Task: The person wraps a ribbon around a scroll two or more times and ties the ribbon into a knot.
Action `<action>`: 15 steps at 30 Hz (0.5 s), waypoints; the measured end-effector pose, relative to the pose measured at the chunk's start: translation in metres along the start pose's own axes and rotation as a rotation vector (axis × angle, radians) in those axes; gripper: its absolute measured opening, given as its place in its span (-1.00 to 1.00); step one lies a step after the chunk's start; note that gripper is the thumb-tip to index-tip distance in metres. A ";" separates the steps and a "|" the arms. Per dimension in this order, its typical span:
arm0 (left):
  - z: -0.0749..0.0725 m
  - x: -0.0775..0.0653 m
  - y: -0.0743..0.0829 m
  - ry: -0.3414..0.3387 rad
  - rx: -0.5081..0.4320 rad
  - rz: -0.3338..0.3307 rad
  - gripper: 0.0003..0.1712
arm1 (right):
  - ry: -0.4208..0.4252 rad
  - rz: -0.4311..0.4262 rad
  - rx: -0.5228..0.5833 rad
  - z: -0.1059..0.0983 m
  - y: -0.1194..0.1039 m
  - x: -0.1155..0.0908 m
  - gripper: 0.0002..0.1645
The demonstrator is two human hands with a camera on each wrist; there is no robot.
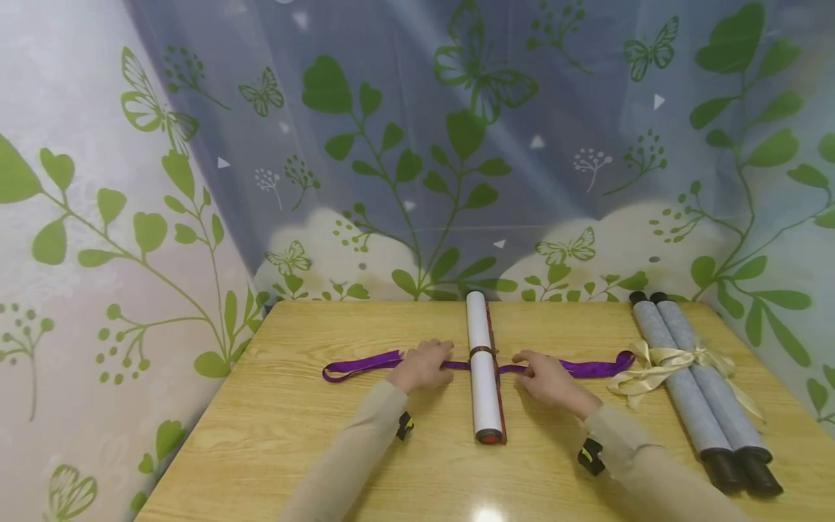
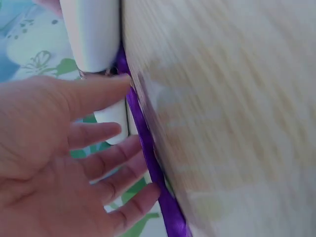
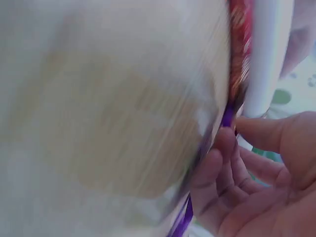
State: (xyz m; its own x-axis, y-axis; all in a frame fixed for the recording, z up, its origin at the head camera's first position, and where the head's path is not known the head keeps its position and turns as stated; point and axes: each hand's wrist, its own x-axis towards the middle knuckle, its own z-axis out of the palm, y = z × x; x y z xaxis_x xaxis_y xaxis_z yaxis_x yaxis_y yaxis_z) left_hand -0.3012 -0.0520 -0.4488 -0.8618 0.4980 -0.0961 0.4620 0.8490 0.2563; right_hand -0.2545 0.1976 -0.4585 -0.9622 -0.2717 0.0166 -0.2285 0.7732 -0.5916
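A white paper scroll [image 1: 483, 380] with dark end caps lies rolled on the table, a brown cord [image 1: 481, 351] round its middle. A purple ribbon [image 1: 593, 367] runs crosswise beneath the scroll, with a looped left end. My left hand [image 1: 424, 365] is over the ribbon left of the scroll. In the left wrist view its fingers are spread, with thumb and fingertips right at the ribbon [image 2: 143, 131]. On the other side my right hand [image 1: 551, 380] has loosely bent fingers at the ribbon. Thumb and index finger are slightly apart in the head view.
Two grey scrolls [image 1: 685, 388] with black ends lie together at the right of the wooden table [image 1: 261, 435], tied with a cream ribbon [image 1: 659, 362]. A red patterned strip [image 3: 239, 44] shows along the white scroll's right edge. A leaf-patterned curtain [image 1: 417, 181] stands behind.
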 end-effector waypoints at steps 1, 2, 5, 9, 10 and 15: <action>-0.001 0.000 -0.001 0.015 0.044 -0.009 -0.52 | 0.012 -0.003 -0.055 -0.002 0.004 0.002 -0.58; -0.001 0.001 -0.001 0.031 0.083 -0.017 -0.60 | 0.015 -0.007 -0.100 -0.005 0.007 0.003 -0.59; -0.001 0.003 -0.003 0.063 0.126 -0.035 -0.79 | 0.033 -0.014 -0.204 -0.008 0.014 0.009 -0.72; 0.001 0.009 -0.004 0.101 0.108 -0.052 -0.97 | 0.057 -0.038 -0.262 -0.008 0.018 0.019 -0.95; 0.002 0.011 -0.005 0.110 0.099 -0.054 -0.94 | 0.060 -0.036 -0.261 -0.008 0.018 0.022 -0.94; 0.002 0.019 -0.006 0.139 0.051 -0.052 -0.85 | 0.081 -0.012 -0.249 -0.009 0.021 0.035 -0.89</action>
State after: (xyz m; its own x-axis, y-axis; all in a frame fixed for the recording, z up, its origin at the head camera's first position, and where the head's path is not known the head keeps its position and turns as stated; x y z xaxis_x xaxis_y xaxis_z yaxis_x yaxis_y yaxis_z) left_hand -0.3194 -0.0473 -0.4544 -0.9038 0.4271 0.0267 0.4231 0.8826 0.2048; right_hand -0.2943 0.2094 -0.4634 -0.9657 -0.2426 0.0926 -0.2596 0.8900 -0.3749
